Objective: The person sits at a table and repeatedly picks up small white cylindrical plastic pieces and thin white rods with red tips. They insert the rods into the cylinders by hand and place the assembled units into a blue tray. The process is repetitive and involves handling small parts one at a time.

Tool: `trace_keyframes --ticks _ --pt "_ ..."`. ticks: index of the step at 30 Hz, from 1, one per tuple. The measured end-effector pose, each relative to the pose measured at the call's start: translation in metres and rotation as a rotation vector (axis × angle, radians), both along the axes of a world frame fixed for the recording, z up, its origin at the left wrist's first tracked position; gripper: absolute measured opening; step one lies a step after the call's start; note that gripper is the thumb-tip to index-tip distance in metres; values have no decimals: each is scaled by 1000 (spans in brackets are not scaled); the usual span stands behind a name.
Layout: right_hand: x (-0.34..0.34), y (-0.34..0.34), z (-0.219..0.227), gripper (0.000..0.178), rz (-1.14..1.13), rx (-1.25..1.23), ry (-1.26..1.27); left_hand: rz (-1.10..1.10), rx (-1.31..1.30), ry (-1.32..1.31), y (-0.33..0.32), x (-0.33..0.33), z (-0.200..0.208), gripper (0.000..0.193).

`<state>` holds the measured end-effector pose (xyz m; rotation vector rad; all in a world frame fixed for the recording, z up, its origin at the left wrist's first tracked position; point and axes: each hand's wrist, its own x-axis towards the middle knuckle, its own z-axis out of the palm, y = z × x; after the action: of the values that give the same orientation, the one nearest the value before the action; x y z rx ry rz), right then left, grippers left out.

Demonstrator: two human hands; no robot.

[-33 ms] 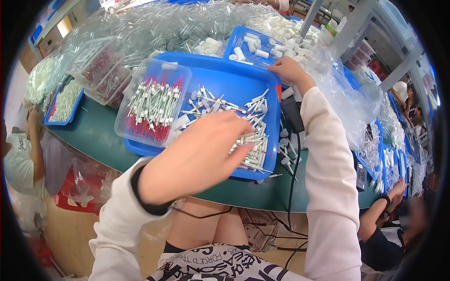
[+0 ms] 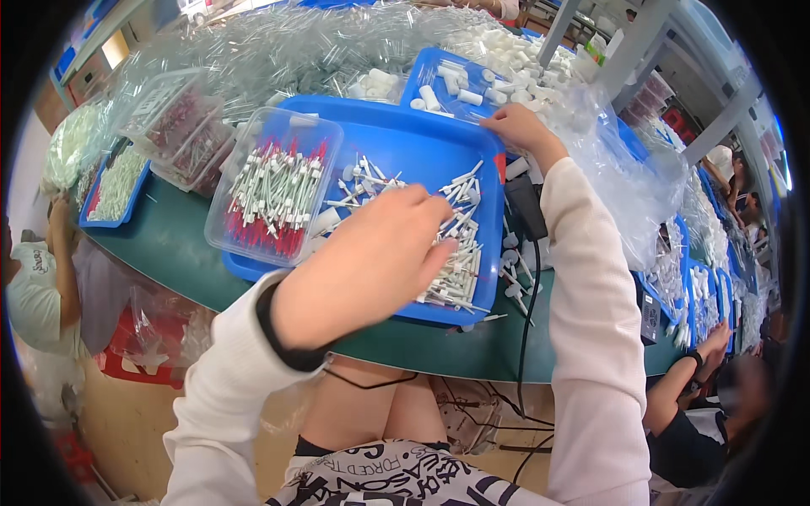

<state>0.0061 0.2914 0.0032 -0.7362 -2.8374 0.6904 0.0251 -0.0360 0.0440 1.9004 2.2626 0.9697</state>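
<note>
Left hand [image 2: 363,257]: 1, fingers curled, over the loose pieces in the large tray; the thumb stands apart from the forefinger, and whether anything is grasped cannot be told. Right hand [image 2: 521,131]: 1, at the tray's far right corner, fingers bent; grip cannot be told. Large blue tray [image 2: 384,135]: 1, on the dark green table [image 2: 405,347]. Thin white-tipped pieces [image 2: 460,282]: many, loose in the large tray, beside and beneath the left hand. Clear container [image 2: 329,131]: 1, over the large tray's left side, holding red-and-white sticks [image 2: 278,190]. Small blue tray [image 2: 416,87]: 1, behind, with white cylinders [image 2: 471,97].
</note>
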Motion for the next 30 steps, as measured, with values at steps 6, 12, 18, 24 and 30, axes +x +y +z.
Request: trace_keyframes --ticks 6,12,18,24,30 --pt "17 -5 11 33 136 -144 -89 172 -276 279 35 -30 -44 27" --pt "33 -10 16 30 216 -114 -40 136 -308 175 46 -39 -40 26" --pt "27 -6 10 26 168 -160 46 136 44 -161 44 -53 -31 19" --pt "31 -4 24 30 367 -166 -96 161 172 -596 40 -57 -19 19" --pt "32 -12 16 24 142 -117 109 93 387 -876 38 -52 -18 18"
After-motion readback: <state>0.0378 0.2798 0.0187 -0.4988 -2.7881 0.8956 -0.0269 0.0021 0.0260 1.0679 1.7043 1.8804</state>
